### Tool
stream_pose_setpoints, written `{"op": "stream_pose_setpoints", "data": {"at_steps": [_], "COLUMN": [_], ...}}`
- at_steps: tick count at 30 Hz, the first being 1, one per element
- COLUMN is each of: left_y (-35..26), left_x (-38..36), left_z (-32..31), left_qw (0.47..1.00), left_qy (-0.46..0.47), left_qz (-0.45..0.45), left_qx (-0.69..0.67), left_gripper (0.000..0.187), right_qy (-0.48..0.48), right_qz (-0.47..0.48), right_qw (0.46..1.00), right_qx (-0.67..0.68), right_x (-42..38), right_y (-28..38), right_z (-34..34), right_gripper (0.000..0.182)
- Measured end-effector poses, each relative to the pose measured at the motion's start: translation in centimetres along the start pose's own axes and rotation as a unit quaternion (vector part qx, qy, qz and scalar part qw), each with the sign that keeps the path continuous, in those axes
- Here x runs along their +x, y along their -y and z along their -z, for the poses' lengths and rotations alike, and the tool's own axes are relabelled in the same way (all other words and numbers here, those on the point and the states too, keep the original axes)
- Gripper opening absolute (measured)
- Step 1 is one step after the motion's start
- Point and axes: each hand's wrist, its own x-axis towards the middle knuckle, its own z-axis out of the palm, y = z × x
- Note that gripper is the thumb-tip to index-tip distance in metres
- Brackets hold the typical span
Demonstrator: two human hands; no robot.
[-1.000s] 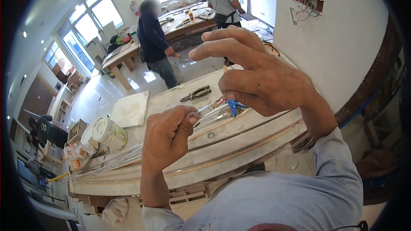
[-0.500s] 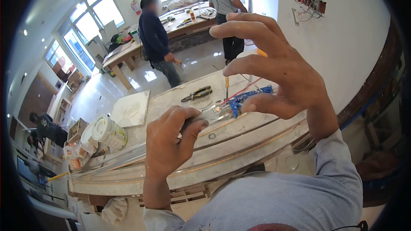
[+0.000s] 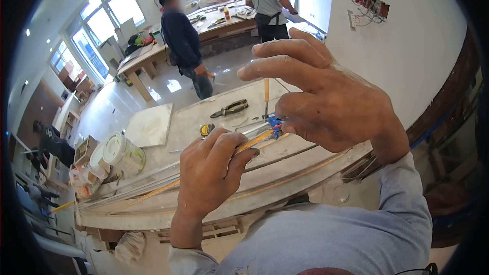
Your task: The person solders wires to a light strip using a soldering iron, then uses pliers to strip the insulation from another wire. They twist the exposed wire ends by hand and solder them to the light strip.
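My left hand (image 3: pixel 209 173) is closed in a pinch on a thin orange-yellow strip (image 3: pixel 254 141), which looks like an LED strip with a red wire at its end. The strip trails down to the left across the bench. At the strip's red end, my right hand (image 3: pixel 341 107) has thumb and index finger close together, the other fingers raised. Part of a blue object (image 3: pixel 275 121) shows behind those fingertips. Beyond my hands lie pliers (image 3: pixel 229 108), a tape measure (image 3: pixel 207 130) and a screwdriver (image 3: pixel 266 91) with an orange handle.
Long pale strips lie along the bench (image 3: pixel 153 214). A white bucket (image 3: pixel 122 153), a wooden box and a pale board (image 3: pixel 149 125) are at the left. Two people stand by a far worktable (image 3: pixel 147 56). Wires hang from a wall box (image 3: pixel 369 7) at right.
The orange-yellow strip now shows between my hands, where clear plastic was before. My right hand has lowered slightly, its thumb and index finger closing together. The tape measure has come into sight.
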Motion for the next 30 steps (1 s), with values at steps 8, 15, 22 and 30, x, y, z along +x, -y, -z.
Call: {"op": "stream_pose_setpoints", "data": {"at_steps": [8, 15, 22, 30], "left_y": [-0.2, -0.1, 0.0, 0.0], "left_x": [0.2, 0.0, -0.2, -0.4], "left_z": [0.2, -0.1, -0.2, -0.6], "left_qw": [1.000, 1.000, 1.000, 0.999], "left_qy": [0.001, 0.011, 0.021, 0.013], "left_qz": [-0.016, -0.014, -0.007, -0.009], "left_qx": [0.009, 0.004, -0.001, 0.041], "left_gripper": [0.021, 0.024, 0.023, 0.024], "right_qy": [0.045, 0.055, 0.063, 0.098], "right_qz": [0.000, 0.006, -0.001, -0.007], "right_qw": [0.999, 0.998, 0.998, 0.995], "right_qx": [-0.015, -0.018, -0.027, 0.012], "right_x": [0.1, 0.0, -0.3, -0.6], "right_y": [-0.1, -0.1, -0.1, -1.2], "right_z": [-0.1, -0.4, -0.5, 0.7], "right_gripper": [0.017, 0.015, 0.016, 0.019]}}
